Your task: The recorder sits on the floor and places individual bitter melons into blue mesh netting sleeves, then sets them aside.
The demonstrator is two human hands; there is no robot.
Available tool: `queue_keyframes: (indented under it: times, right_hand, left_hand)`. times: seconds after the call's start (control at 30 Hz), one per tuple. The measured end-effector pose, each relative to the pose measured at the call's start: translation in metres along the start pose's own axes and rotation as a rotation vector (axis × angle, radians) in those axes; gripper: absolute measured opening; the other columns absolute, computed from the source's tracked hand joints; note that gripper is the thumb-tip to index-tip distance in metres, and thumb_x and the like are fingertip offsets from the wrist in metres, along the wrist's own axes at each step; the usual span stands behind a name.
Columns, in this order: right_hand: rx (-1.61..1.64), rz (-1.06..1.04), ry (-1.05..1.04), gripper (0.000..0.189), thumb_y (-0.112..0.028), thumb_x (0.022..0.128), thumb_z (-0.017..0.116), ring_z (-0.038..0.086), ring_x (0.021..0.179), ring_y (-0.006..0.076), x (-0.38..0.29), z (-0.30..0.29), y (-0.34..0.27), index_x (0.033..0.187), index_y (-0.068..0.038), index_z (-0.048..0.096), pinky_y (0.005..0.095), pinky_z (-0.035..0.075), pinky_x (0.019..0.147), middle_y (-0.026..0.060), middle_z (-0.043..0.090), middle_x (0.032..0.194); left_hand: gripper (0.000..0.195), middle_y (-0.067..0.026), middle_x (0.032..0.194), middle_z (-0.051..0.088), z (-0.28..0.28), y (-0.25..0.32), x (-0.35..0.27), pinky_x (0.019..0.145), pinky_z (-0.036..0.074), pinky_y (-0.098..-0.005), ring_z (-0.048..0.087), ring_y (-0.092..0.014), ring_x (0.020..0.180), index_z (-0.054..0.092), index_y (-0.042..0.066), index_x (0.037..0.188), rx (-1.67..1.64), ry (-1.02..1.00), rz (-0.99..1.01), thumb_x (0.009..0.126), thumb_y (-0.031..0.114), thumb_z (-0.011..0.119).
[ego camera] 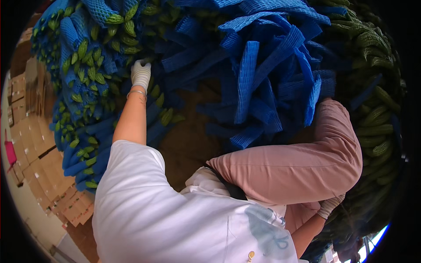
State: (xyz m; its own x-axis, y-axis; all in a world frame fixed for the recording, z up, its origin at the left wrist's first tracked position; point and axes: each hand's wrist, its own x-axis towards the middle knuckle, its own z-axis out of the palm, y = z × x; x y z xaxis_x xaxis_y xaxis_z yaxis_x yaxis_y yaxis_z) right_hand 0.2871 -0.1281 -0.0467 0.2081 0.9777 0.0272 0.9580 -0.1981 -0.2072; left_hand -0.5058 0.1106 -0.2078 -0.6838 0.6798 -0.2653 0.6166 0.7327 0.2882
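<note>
My left hand, in a striped white glove, reaches out to the edge of a pile of bitter melons in blue foam net sleeves. Its fingers are partly hidden in the shade, so whether they hold anything does not show. My right hand, gloved too, is low at the right beside my bent knee, near a heap of unsleeved bitter melons; its fingers are mostly hidden. Loose, flat blue foam net sleeves lie heaped in front of me, between the two piles.
Cardboard boxes stand along the left side, with flattened cardboard above them. My bent leg in pink trousers crosses the right side, close to the loose sleeves. A dark brown surface shows between the sleeved pile and the sleeves.
</note>
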Motion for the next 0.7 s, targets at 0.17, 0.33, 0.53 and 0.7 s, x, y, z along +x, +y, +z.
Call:
queue_keyframes:
  times: [0.17, 0.33, 0.53, 0.7]
  right_hand:
    - [0.570, 0.410, 0.067, 0.037, -0.016, 0.086, 0.060, 0.058, 0.100, 0.0169, -0.002, -0.013, 0.017, 0.116, 0.003, 0.050, 0.0282, 0.045, 0.086, 0.0109, 0.060, 0.114]
    - [0.669, 0.493, 0.118, 0.046, -0.017, 0.090, 0.058, 0.054, 0.103, 0.0151, -0.013, -0.027, 0.032, 0.128, 0.004, 0.043, 0.0271, 0.044, 0.088, 0.0092, 0.055, 0.121]
    - [0.598, 0.522, 0.131, 0.040, -0.014, 0.091, 0.055, 0.055, 0.101, 0.0138, -0.011, -0.033, 0.015, 0.126, 0.005, 0.045, 0.0251, 0.043, 0.088, 0.0085, 0.057, 0.118]
    - [0.416, 0.432, 0.075, 0.031, -0.011, 0.089, 0.054, 0.058, 0.096, 0.0149, -0.013, -0.031, 0.010, 0.116, 0.004, 0.052, 0.0258, 0.044, 0.084, 0.0094, 0.061, 0.112]
  left_hand:
    - [0.083, -0.0141, 0.144, 0.028, -0.002, 0.013, -0.013, 0.107, 0.027, -0.0433, 0.026, -0.034, 0.133, 0.030, 0.010, 0.138, 0.473, -0.311, -0.158, 0.072, 0.039, 0.071]
    - [0.098, -0.0146, 0.148, 0.018, 0.037, 0.043, -0.039, 0.110, 0.017, -0.0506, 0.011, -0.036, 0.137, 0.020, 0.011, 0.143, 0.847, -0.704, 0.174, 0.067, 0.041, 0.075]
    - [0.061, -0.0122, 0.146, 0.026, 0.077, 0.021, -0.088, 0.107, 0.012, -0.0578, 0.019, -0.036, 0.135, 0.023, 0.007, 0.142, 1.616, -0.339, 0.623, 0.087, 0.020, 0.047]
    - [0.056, -0.0167, 0.146, 0.022, 0.104, -0.015, -0.072, 0.108, 0.007, -0.0563, 0.017, -0.036, 0.136, 0.024, 0.002, 0.140, 1.534, -0.211, 0.719, 0.088, 0.018, 0.040]
